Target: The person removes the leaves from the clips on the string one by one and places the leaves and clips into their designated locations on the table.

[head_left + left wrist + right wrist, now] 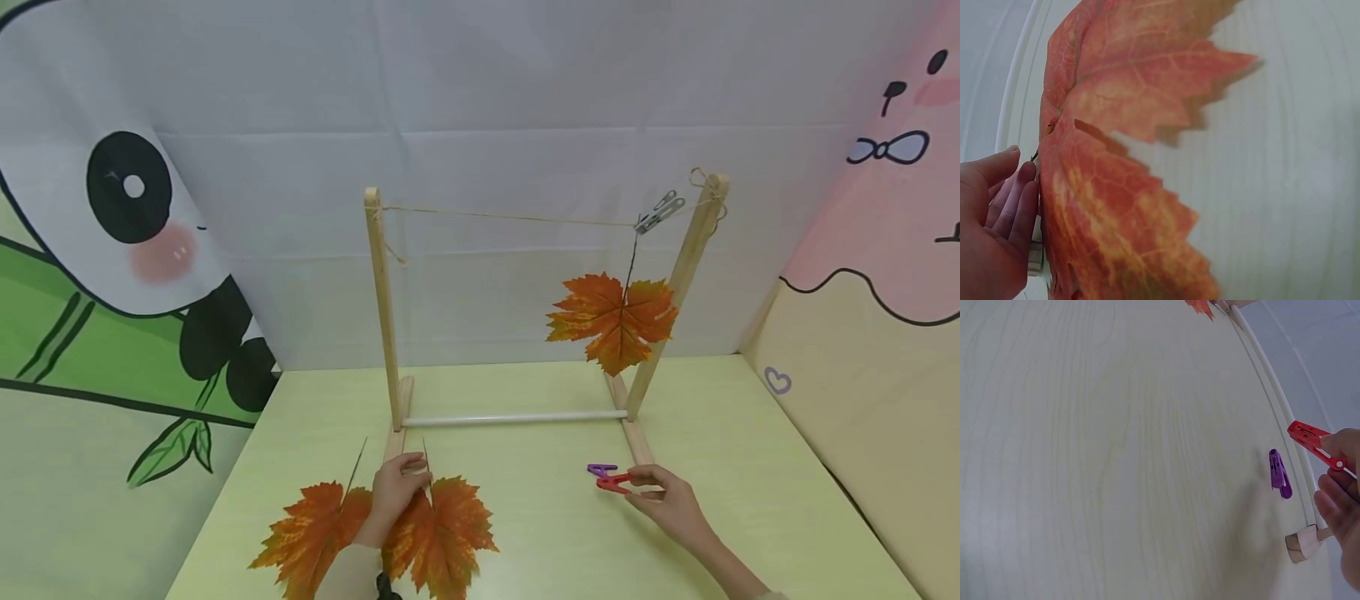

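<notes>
My left hand point(399, 487) is at the stem of an orange artificial maple leaf point(450, 525), thumb and fingertips pinching that thin dark stem. In the left wrist view the leaf point(1116, 206) fills much of the picture, casting a shadow on the table. A second orange leaf point(311, 529) lies to the left, partly behind the forearm. My right hand point(667, 504) pinches a red clothespin point(613, 483) between thumb and fingers. Beside it, a purple clothespin point(1279, 474) rests on the table.
A wooden frame with two posts point(384, 308) and a white crossbar point(517, 417) stands at the back. Along its top string point(510, 217), a grey clothespin point(660, 212) holds a hanging orange leaf point(618, 321). Printed cloth walls enclose the pale table point(540, 533).
</notes>
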`<state>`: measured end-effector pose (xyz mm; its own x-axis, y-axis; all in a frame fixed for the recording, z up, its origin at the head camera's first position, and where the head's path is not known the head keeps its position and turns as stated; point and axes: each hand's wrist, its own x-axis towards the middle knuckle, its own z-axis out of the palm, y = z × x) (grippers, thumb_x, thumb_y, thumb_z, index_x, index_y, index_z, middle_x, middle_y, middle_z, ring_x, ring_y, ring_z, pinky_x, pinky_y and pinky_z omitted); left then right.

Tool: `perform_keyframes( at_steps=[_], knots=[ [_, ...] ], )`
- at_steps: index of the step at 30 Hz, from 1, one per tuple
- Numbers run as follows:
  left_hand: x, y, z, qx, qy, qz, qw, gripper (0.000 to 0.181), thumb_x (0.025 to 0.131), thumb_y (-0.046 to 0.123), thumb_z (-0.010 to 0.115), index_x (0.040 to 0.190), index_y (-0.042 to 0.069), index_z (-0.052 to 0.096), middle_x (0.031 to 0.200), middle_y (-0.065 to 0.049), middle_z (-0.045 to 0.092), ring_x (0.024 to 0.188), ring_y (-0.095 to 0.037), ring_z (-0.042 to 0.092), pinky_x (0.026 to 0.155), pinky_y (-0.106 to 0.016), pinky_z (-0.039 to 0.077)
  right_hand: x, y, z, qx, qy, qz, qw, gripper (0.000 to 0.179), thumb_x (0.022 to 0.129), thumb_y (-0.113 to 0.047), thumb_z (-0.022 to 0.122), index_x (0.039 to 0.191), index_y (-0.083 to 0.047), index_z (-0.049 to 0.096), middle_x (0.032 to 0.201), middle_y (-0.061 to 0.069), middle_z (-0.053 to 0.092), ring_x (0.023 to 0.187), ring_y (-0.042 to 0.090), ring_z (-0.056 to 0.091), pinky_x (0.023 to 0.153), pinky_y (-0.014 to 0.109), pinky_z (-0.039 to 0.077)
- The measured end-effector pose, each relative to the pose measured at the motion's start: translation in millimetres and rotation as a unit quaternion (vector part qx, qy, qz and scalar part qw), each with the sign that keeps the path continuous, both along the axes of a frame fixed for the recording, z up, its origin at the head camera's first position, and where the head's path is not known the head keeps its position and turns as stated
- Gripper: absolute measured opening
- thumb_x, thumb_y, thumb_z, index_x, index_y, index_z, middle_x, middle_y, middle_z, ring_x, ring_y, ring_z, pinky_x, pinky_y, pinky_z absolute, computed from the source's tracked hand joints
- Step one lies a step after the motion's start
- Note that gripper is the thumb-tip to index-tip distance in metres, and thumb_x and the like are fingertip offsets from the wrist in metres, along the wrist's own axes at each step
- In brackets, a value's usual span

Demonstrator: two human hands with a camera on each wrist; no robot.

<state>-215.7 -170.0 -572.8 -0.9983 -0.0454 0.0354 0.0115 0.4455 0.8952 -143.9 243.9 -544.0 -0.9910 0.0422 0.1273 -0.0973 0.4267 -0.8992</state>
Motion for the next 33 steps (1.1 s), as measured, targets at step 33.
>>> perform_keyframes(
  at_steps=[33],
  knots=[
    [-5.5,12.0,28.6,-0.023,0.029,-0.059,0.9976,0.029,0.079,0.001,0.067,0.107,-0.004,0.062,0.094,-0.017,0.066,0.073,-0.021,0.066,0.054,-0.023,0.050,-2.5,16.3,-28.1,0.095,-0.044,-0.025,0.9942,0.030,0.072,0.001,0.072,0.101,0.001,0.063,0.095,0.009,0.066,0.087,0.020,0.061,0.068,0.021,0.050]
  ],
)
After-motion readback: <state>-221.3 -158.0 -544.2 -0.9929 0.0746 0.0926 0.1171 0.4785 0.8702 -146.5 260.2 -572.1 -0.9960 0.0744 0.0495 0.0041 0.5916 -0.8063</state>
